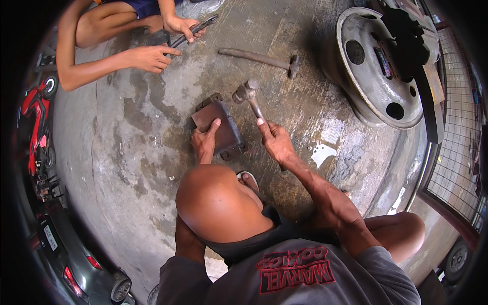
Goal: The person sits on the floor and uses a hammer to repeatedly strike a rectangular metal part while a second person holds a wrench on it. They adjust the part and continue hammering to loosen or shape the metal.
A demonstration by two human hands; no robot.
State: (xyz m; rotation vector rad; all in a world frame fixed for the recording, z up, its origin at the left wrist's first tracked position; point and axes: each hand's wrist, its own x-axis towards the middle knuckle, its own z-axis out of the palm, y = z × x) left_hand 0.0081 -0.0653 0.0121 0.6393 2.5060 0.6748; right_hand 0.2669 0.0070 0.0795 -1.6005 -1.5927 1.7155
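From the head view, the left hand (205, 142) is clasping a brown metal plate (224, 124) low over the concrete floor (147, 168), thumb flat on top. Right of the plate, the right hand (277, 142) is gripping a hammer (247, 91) tightly. Beyond the plate, a second hammer (256, 56) is lying; farther right, a steel wheel rim (368, 85) is resting. Beyond-left, a co-worker's hands (151, 59) are holding a dark tool (205, 23).

Red motorcycle (34, 116) stands left; wire mesh (451, 132) right.

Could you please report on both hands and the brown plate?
Left hand holding brown plate on dark metal block, thumb on top. Right hand gripping hammer, head apart from plate. Second hammer on floor beyond, not in the way.
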